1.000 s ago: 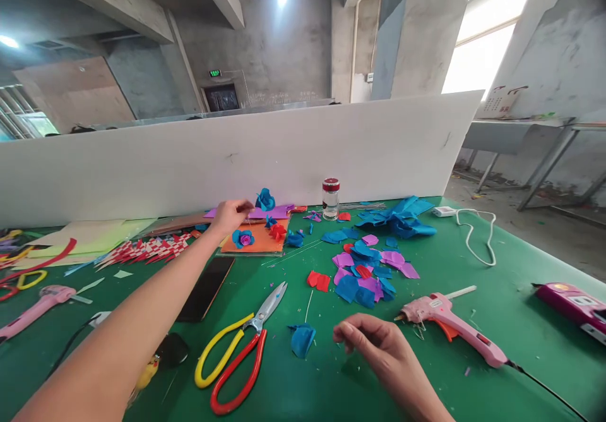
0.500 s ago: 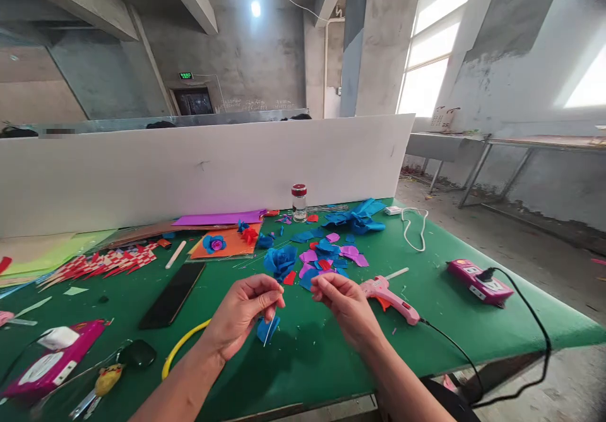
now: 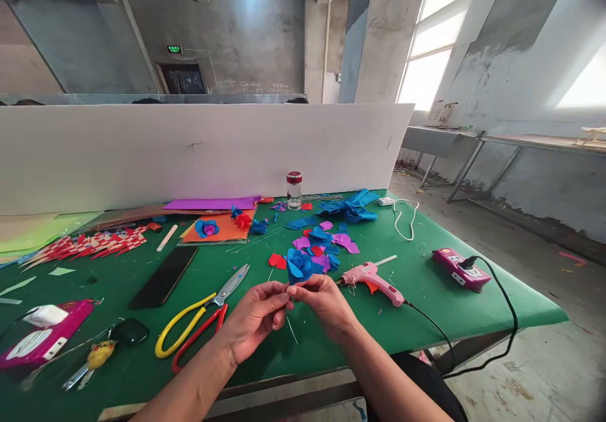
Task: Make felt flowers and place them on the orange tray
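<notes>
A blue paper flower (image 3: 298,266) stands upright on a thin wire stem (image 3: 291,330) between my two hands. My left hand (image 3: 262,313) is closed round the stem just under the bloom, and the wire's lower end sticks out below its fingers. Touching it from the other side, my right hand (image 3: 327,303) pinches at the flower's base; its fingertips partly hide what lies between them. Behind the bloom is a loose pile of blue, purple and red paper petals (image 3: 341,240). A pink glue gun (image 3: 374,281) rests on the table to the right.
Scissors (image 3: 203,318) lie left of my left hand, beyond them a black phone (image 3: 165,277). A glass jar (image 3: 294,191) stands before the white board (image 3: 213,156). Pink power strips (image 3: 461,270) sit at both sides. A finished flower (image 3: 207,228) lies on orange paper.
My hands have come together at the flower's base; they were apart before. The flower has shifted slightly right. The view has moved, and the scissors now show fully.
</notes>
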Tool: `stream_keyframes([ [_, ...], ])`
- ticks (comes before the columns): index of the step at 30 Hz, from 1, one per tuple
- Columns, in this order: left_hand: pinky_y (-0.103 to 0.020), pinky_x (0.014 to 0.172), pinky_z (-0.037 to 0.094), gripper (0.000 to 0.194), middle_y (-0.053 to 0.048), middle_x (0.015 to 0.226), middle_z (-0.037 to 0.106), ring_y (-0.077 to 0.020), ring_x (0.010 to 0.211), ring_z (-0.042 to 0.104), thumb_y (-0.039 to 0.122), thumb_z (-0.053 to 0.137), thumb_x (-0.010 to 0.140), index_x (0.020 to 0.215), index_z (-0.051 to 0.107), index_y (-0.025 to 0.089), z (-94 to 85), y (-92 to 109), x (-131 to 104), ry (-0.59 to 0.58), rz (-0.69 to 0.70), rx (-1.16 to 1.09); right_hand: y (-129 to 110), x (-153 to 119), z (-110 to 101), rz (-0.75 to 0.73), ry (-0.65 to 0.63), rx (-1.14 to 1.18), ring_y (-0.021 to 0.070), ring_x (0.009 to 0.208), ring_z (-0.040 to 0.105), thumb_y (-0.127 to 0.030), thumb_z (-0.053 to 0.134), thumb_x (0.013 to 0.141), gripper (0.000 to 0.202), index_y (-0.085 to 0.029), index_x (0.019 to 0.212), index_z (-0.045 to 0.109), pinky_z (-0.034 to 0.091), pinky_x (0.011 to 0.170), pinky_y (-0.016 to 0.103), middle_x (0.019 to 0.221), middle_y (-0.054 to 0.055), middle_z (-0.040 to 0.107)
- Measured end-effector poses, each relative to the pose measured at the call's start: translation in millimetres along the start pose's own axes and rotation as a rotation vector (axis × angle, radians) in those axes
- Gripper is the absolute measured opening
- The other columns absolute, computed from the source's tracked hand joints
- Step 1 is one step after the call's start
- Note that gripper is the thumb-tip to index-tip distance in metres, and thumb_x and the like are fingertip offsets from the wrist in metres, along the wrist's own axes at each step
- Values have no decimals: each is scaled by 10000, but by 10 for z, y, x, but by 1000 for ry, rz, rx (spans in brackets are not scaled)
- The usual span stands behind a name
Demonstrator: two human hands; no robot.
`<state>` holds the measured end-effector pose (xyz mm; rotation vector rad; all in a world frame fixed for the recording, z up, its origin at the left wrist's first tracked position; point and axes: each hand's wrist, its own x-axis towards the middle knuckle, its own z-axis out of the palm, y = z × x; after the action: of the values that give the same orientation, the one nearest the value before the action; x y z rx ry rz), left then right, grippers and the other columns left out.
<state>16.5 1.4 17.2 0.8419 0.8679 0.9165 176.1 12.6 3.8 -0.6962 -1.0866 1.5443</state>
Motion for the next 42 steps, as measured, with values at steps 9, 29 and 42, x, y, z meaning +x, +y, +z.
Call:
stream_keyframes([
  [9,-181,327,192,258,-69,729,712,-24,331,409,362,805,676,717,652,158,4,-132,-23,-29,-87,38,-151,-1,5,-44,172,-67,169,661,654,-408,845,586,263,-173,642,743,502,724,311,678,39,744],
  [29,-170,333,360,260,9,744,643,-65,399,517,371,708,752,892,640,164,60,-53,-88,29,163,476,-76,10,-30,-12,153,33,159,632,654,-397,837,615,290,-161,629,667,507,695,298,651,30,710],
  [42,-240,497,514,187,17,629,636,-140,528,591,373,658,803,819,629,189,23,-36,-157,132,452,493,-5,-133,190,-311,89,-346,255,928,631,-385,760,732,175,-229,808,784,477,850,362,941,67,729],
])
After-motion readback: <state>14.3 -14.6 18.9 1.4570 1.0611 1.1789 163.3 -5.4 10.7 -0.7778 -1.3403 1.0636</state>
